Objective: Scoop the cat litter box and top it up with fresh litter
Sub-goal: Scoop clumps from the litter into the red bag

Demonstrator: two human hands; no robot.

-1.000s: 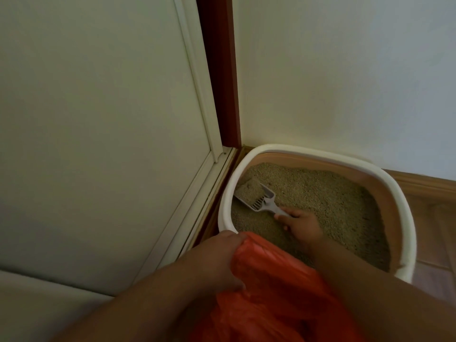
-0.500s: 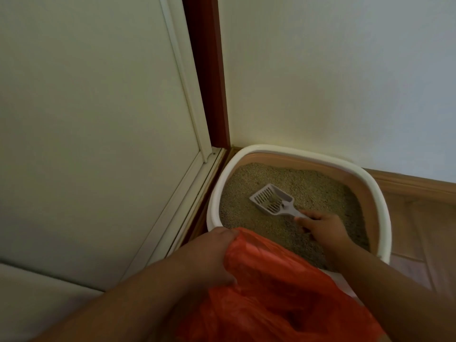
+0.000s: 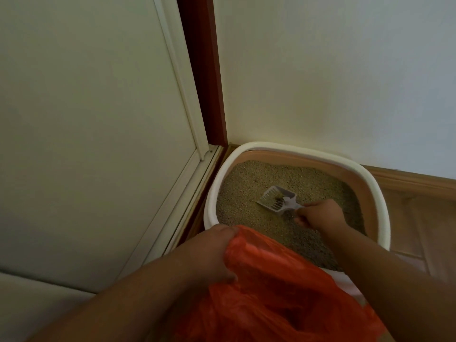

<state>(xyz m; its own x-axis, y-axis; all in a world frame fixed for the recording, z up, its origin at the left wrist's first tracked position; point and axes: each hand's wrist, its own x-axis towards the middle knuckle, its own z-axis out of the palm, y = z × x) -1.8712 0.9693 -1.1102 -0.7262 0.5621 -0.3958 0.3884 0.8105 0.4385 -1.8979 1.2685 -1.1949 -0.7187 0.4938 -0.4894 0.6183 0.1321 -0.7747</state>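
Note:
A white-rimmed litter box (image 3: 291,147) with peach inner walls stands in the room corner, filled with tan litter (image 3: 249,183). My right hand (image 3: 320,214) grips the handle of a grey slotted scoop (image 3: 276,199), lifted just above the litter with a small dark clump in its tray. My left hand (image 3: 212,253) grips the edge of an orange plastic bag (image 3: 278,290) at the box's near side. The bag hides the front rim of the box.
A cream sliding door (image 3: 98,119) with its track runs along the left. A dark red door frame (image 3: 204,70) meets the white wall (image 3: 333,70) behind the box. Wooden skirting (image 3: 414,180) and floor lie to the right.
The scoop left the far-left corner, full of litter, and rose toward the middle. Most litter has sifted out, leaving a small clump. My left hand kept holding the bag.

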